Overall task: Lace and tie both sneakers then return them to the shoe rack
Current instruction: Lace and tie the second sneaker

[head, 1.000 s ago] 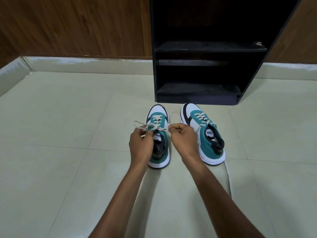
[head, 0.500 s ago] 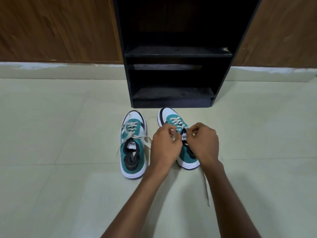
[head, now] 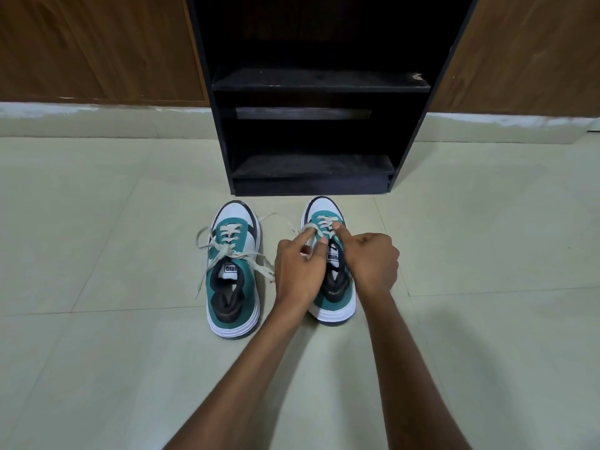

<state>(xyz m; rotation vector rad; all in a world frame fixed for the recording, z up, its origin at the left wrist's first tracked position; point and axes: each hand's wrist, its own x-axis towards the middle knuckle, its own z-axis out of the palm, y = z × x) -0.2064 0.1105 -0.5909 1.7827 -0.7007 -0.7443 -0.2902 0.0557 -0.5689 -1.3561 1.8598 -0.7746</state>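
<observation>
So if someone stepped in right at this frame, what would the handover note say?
Left hand: fingers pinching a lace at the right sneaker.
Right hand: fingers curled at the same laces; whether it grips one is hard to tell.
Left sneaker: on the floor beside it, laced and tied in a bow, loops and ends trailing loose.
Rack: just beyond both toes, no shoes on the shelves in view.
Done: left sneaker tied.
Left: tie the right sneaker, then put both on the rack.
</observation>
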